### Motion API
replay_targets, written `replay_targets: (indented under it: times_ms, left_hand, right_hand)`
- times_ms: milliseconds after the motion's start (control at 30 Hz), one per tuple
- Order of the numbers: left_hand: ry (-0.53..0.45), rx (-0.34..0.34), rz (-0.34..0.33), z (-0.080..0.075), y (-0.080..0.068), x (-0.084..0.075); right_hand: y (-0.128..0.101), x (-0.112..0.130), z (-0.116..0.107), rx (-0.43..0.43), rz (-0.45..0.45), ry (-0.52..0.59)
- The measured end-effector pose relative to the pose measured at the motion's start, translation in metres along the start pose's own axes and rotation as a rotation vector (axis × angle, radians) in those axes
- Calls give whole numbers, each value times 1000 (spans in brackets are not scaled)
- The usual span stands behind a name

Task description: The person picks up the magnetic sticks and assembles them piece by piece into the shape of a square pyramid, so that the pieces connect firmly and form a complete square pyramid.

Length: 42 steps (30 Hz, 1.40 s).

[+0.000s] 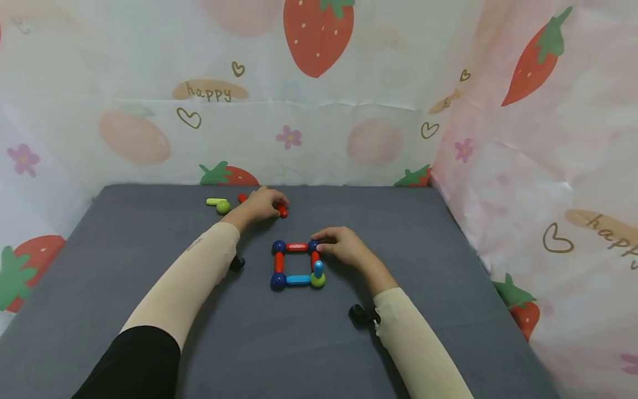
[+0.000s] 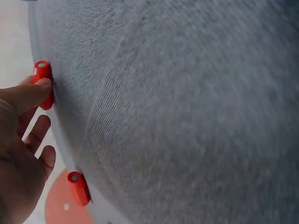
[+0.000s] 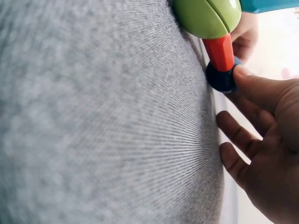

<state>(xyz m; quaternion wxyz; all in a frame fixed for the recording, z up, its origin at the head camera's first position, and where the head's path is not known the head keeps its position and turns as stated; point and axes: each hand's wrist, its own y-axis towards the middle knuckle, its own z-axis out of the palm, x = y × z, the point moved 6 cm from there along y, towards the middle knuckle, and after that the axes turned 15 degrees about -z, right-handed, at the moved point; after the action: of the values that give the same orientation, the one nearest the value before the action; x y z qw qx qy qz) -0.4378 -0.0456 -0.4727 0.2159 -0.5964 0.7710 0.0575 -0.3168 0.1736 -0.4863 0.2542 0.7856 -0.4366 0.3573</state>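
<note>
left hand (image 1: 259, 204): fingers pinch red rod (image 1: 282, 210) at mat's (image 1: 428, 266) far edge | right hand (image 1: 344, 247): fingertips clamp blue ball (image 1: 313, 246), square frame (image 1: 297, 264) corner

Open grey surface (image 1: 448, 310) front, left and right of the toy square (image 1: 298, 264); an upright blue stick (image 1: 318, 268) rises at its near right corner; green pieces (image 1: 219, 204) crowd the far edge, curtain wall (image 1: 319, 111) just behind
</note>
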Motion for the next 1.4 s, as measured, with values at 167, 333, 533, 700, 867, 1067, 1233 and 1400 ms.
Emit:
replay_targets:
  times_ms: [167,333,533,700,867,1067,1233,1400]
  left_hand:
    - [15,-12,4,0,-1,0]
    - [44,-19,10,-2,-1,-3]
    - [66,-23,11,-1,-1,-1]
    - [56,-24,22,0,-5,-3]
    - [19,-51,46,-5,-12,-6]
    - [-50,-65,98,-17,-28,-9]
    - [-134,-52,97,-27,-43,-7]
    - [-203,-42,74,-32,-59,-6]
  right_hand:
    - [0,2,1,-6,8,-2]
    - [1,4,-1,-7,16,-3]
    - [1,3,-1,-3,26,3]
    - [1,0,2,3,30,15]
    - [1,0,2,-1,26,19]
    - [2,1,0,-1,23,15]
    - [2,2,-1,-9,25,17]
    - [2,-2,2,-8,20,24]
